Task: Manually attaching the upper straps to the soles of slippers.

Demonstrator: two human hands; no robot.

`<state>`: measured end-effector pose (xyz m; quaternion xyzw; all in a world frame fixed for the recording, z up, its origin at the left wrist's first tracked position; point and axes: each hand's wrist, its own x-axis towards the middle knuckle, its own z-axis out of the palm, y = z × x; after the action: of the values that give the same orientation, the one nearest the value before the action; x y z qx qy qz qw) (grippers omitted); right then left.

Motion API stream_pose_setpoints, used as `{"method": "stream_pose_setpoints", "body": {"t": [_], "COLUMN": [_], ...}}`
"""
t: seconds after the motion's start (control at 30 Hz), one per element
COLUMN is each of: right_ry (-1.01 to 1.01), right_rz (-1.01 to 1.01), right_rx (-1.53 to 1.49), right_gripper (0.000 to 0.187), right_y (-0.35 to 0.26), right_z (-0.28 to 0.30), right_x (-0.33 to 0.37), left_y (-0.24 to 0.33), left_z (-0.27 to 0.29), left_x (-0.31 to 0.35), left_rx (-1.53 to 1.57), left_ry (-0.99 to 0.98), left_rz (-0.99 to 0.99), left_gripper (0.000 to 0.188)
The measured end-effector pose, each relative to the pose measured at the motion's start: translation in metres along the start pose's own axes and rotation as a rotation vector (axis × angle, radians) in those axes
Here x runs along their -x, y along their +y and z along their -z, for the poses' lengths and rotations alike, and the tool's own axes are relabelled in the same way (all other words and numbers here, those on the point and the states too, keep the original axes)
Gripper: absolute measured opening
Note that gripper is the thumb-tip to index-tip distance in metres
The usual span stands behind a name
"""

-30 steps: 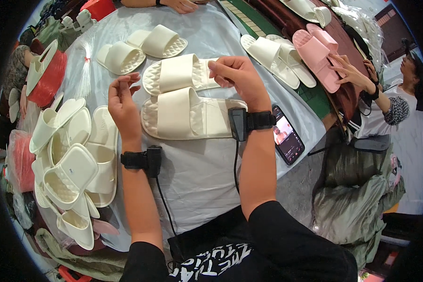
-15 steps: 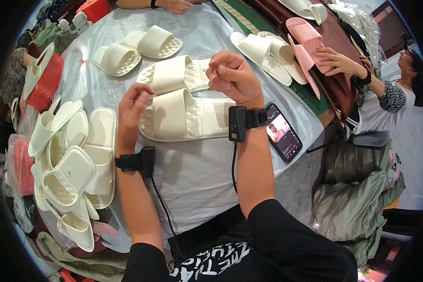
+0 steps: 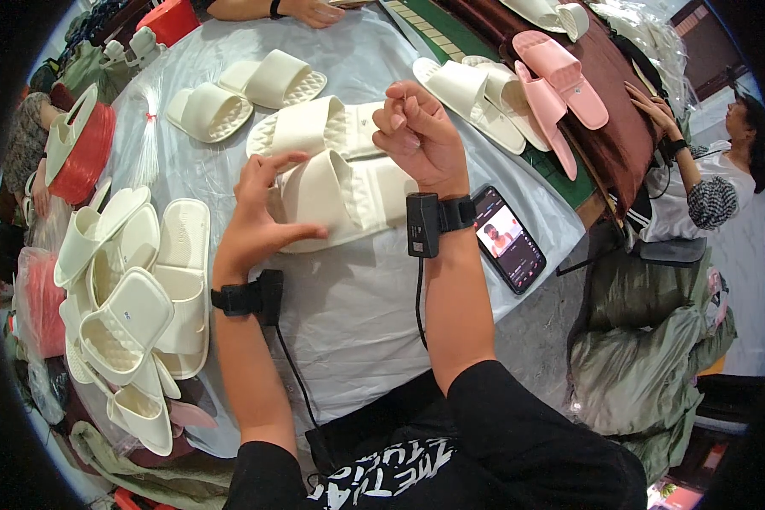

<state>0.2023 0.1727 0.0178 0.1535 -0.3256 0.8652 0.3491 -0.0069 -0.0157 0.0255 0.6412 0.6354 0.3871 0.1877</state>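
Note:
Two cream slide slippers lie side by side in front of me. My left hand (image 3: 255, 208) spans the toe end of the nearer slipper (image 3: 319, 191), thumb on its near side and fingers on the far side of the strap; this slipper lies slightly askew. Beyond it is the farther slipper (image 3: 306, 127), its heel partly behind my right hand (image 3: 425, 140). That hand is raised over the heel ends with fingers curled and pinched together. Whatever may be between those fingertips is too small to make out.
A heap of cream slippers (image 3: 123, 327) lies at left, near a bundle of white strands (image 3: 150, 119) and a red spool (image 3: 85, 153). A phone (image 3: 510, 242) rests by my right wrist. Pink slippers (image 3: 552, 76) and cream pairs lie beyond. Co-workers' hands (image 3: 314, 12) show at the far edge and right.
My left hand has spread and taken the nearer slipper by its toe end, turning it a little. My right hand stays pinched. The co-worker at right has let go of the pink slippers.

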Motion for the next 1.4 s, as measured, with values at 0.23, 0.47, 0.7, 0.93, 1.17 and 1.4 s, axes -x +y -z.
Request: {"method": "stream_pose_setpoints", "body": {"t": [0.23, 0.47, 0.7, 0.93, 1.17, 1.4], "right_ry": [0.091, 0.457, 0.535, 0.498, 0.494, 0.511], "right_rz": [-0.160, -0.358, -0.409, -0.464, -0.523, -0.506], "right_rx": [0.219, 0.756, 0.874, 0.896, 0.964, 1.012], "right_gripper": [0.018, 0.017, 0.019, 0.019, 0.018, 0.016], "right_y": [-0.005, -0.003, -0.002, 0.019, 0.026, 0.029], "right_z": [-0.001, -0.013, -0.013, -0.010, -0.003, -0.001], "right_x": [-0.003, -0.004, 0.000, -0.009, -0.010, -0.010], "left_y": [-0.012, -0.031, -0.026, -0.034, -0.032, -0.027], "left_z": [-0.012, 0.007, -0.005, -0.013, -0.016, -0.009], "left_x": [-0.008, 0.006, 0.002, -0.002, -0.004, -0.003], "left_rx": [-0.114, -0.247, -0.135, 0.001, 0.047, 0.008], "left_ry": [0.298, 0.326, 0.209, 0.195, 0.217, 0.110], "left_rz": [-0.046, -0.008, 0.063, 0.146, 0.173, 0.138], "left_gripper": [0.045, 0.010, 0.023, 0.024, 0.020, 0.024]}}
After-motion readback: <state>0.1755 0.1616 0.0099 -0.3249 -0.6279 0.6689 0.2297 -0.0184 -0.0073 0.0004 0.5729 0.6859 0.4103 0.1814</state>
